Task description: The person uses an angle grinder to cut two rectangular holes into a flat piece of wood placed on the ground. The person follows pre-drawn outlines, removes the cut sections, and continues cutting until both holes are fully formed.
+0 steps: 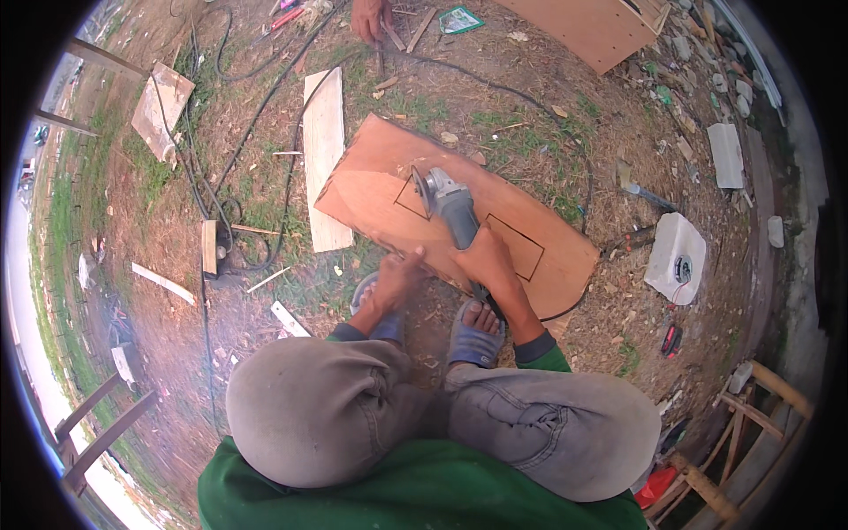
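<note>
At nine o'clock we see a small wooden block (208, 246) on the ground among looping black cables (231, 168). Toward eleven o'clock a pale plank (325, 155) lies lengthwise, its lower end touching the left edge of the reddish plywood board (389, 172). Our left hand (399, 276), at about six o'clock from the frame's centre, rests on the near edge of that board, fingers loosely curled and gripping nothing. At the centre the angle grinder (446, 205) sits on the board, its disc at a pencilled outline. Our right hand (488, 258) is wrapped around the grinder's rear body, just beside a second drawn rectangle. Our sandalled feet press the board's near edge. At three o'clock lies a white plastic container (676, 257). At twelve o'clock another person's hand (370, 18) touches the ground.
</note>
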Motion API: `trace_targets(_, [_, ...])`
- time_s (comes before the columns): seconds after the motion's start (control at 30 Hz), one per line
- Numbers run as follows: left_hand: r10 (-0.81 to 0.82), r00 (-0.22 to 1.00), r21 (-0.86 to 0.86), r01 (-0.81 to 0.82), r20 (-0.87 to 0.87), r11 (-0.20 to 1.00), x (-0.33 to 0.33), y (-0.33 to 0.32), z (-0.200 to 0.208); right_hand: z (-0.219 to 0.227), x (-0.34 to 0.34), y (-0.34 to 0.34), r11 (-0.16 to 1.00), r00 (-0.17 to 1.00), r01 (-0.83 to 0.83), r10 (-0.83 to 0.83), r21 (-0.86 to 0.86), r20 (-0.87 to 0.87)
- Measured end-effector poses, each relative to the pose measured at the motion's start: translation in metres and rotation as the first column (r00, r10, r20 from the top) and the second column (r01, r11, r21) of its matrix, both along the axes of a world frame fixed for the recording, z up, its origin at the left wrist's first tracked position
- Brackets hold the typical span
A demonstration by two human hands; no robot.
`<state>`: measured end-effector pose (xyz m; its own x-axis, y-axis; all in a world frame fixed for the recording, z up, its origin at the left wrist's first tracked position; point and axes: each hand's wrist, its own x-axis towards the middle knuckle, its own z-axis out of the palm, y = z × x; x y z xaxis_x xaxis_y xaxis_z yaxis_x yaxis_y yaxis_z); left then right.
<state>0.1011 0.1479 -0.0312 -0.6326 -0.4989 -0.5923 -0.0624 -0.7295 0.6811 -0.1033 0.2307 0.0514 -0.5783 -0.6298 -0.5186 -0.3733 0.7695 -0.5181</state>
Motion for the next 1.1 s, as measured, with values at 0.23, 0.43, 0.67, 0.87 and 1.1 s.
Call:
trace_targets(0.23, [-0.002, 0.999, -0.039, 0.004, 0.046, 0.999, 0.002, 0.0, 0.001, 0.015, 0.001, -0.001, 1.0, 0.999, 0.002, -0.001, -0.004, 0.038])
trace_targets(0.43, [0.031, 1.0, -0.04, -0.031, 0.001, 0.999, 0.001, 0.002, 0.009, 0.013, 0.005, 0.003, 1.0, 1.0, -0.001, 0.001, 0.027, 0.027])
trace_targets(0.67, [0.042, 0.999, -0.012, -0.042, 0.024, 0.999, 0.003, 0.004, 0.0, 0.015, 0.009, 0.008, 0.998, 1.0, 0.006, -0.007, 0.057, 0.02])
trace_targets(0.87, [0.07, 0.997, 0.014, -0.07, -0.014, 0.997, 0.003, 0.004, -0.002, 0.006, 0.005, 0.024, 0.982, 0.988, 0.062, -0.036, -0.176, 0.151])
trace_targets(1.1, [0.145, 0.979, 0.256, -0.105, -0.144, 0.961, 0.002, -0.01, -0.008, 0.0, -0.025, 0.053, 0.837, 0.728, 0.462, -0.17, -0.293, 0.664])
